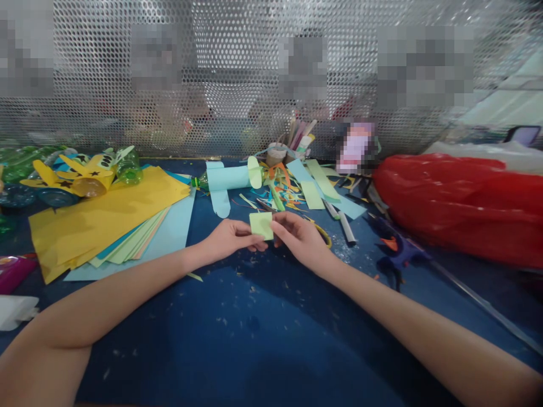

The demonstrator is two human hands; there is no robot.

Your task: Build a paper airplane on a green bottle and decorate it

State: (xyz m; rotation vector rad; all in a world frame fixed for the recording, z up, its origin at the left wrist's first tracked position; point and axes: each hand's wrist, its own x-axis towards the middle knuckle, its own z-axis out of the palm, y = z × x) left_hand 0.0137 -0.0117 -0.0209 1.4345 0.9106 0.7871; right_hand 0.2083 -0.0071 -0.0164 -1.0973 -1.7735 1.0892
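You have a light green paper square (260,225) up between your two hands, so the step in hand looks like a small handling one: turning, aligning or perhaps creasing this piece. Your left hand (229,237) has it in a narrow pinch at the left and lower edge; your right hand (303,240) pinches the right edge, thumb across the front and fingers behind. Whether the square is one sheet or folded layers, you cannot tell from here.

Take the light blue paper-wrapped bottle (231,177) as your landmark. The square sits on your side of its right end — apart from it, raised over the worktop (237,339) and directly between your fingertips, touching both hands. Just right of the bottle lie the cut paper scraps (292,195), and farther right the loose pale green strip (315,183). The yellow scissors handle (326,236) is on the near right side of the bottle, partly hidden by your right hand. The yellow paper sheets (114,209) spread to the bottle's left; the purple glue gun (401,251) rests well to its right.

As I judge it, the next move calls for a light, even grip from both hands — thumbs flat, edges lined up — since paper this small could bend or slip if one side pulls harder.
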